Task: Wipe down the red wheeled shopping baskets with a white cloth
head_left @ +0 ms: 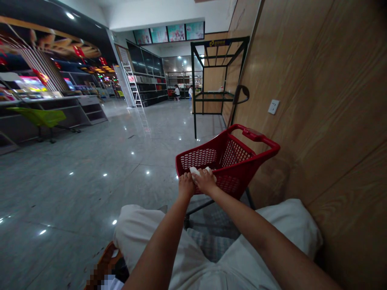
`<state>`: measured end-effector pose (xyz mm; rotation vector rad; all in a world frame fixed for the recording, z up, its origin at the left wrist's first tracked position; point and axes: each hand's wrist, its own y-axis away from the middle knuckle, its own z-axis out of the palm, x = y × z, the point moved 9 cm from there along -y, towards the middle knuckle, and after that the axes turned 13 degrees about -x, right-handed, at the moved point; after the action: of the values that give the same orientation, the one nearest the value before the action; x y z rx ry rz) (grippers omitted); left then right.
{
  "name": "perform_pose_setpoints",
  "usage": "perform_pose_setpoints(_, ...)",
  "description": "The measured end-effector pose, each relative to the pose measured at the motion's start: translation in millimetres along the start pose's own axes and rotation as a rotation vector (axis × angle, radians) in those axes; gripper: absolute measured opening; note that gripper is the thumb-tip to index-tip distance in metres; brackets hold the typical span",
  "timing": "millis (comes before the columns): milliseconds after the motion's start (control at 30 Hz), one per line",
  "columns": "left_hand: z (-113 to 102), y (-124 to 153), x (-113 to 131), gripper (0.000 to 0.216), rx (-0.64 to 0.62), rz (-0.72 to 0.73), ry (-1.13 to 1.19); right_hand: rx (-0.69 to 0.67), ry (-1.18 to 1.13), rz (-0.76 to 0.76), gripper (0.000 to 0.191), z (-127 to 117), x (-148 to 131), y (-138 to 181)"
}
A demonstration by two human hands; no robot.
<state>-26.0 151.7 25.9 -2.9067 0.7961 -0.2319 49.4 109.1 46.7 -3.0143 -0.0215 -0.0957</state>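
Observation:
A red plastic shopping cart (pixel 232 161) stands in front of my knees, its handle toward the wood-panelled wall. My left hand (pixel 186 185) is closed over the near corner of the cart's rim. Beside it, my right hand (pixel 205 180) presses a crumpled white cloth (pixel 195 172) against the same rim, fingers wrapped round it. Part of the cloth shows above the knuckles; the rest is hidden under the hand. The two hands almost touch.
A dark metal frame rack (pixel 195 88) stands behind the cart along the wooden wall (pixel 317 100). To the left, a green cart (pixel 45 117) is by a counter. A ladder (pixel 134 86) leans near dark shelves. Two people are far back.

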Motion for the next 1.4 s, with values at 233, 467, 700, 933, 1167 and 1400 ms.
perform_pose_setpoints(233,-0.4,-3.4,-5.7,0.019,-0.014,0.038,-0.014,-0.071,0.125,-0.042,0.035,-13.8,81.0,16.1)
perform_pose_setpoints(467,0.1,-6.1,1.0,0.02,-0.001,-0.014,-0.018,-0.023,0.213,0.12,0.034,-39.2,157.8,49.8)
perform_pose_setpoints(700,0.6,-3.5,3.0,0.018,0.037,-0.012,0.001,-0.006,0.043,0.04,0.04,-5.8,19.0,8.7)
perform_pose_setpoints(933,2.2,-4.0,-7.9,0.019,0.035,0.038,-0.041,-0.038,0.089,-0.047,0.037,-6.6,41.6,6.1)
perform_pose_setpoints(1167,1.2,-26.2,-33.8,0.03,-0.037,-0.01,-0.032,0.055,0.285,0.068,0.036,-66.7,205.8,67.5)
perform_pose_setpoints(1400,-7.8,-29.5,26.0,0.052,0.078,0.074,0.026,-0.023,0.184,0.076,0.035,-52.4,142.5,38.2)
